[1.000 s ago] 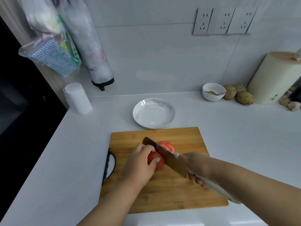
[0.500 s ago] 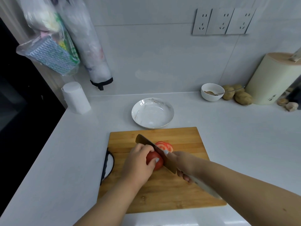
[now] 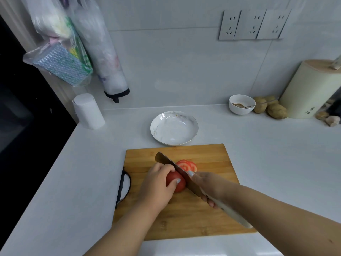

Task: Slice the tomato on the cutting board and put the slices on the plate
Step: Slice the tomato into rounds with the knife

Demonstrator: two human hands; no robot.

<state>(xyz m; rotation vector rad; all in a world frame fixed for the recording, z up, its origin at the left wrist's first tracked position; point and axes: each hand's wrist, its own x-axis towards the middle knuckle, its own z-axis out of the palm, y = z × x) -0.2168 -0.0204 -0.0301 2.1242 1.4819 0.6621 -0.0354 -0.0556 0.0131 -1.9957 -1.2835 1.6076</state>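
On the wooden cutting board (image 3: 212,159) lies a red tomato (image 3: 177,182), and my left hand (image 3: 158,183) holds it with curled fingers. My right hand (image 3: 208,185) grips the white handle of a knife (image 3: 171,164), index finger along the spine. The blade runs diagonally against the tomato's right side. Cut slices (image 3: 187,165) lie fanned on the board just beyond the blade. The white marbled plate (image 3: 174,128) sits empty behind the board.
A paper roll (image 3: 88,111) stands at the back left under hanging plastic bags (image 3: 73,50). A small white bowl with a spoon (image 3: 240,104), potatoes (image 3: 271,109) and a cream canister (image 3: 310,89) line the back right. The counter's dark left edge drops off.
The knife has slid forward and left along the tomato, its tip now farther up the board. My left hand keeps hold of the tomato.
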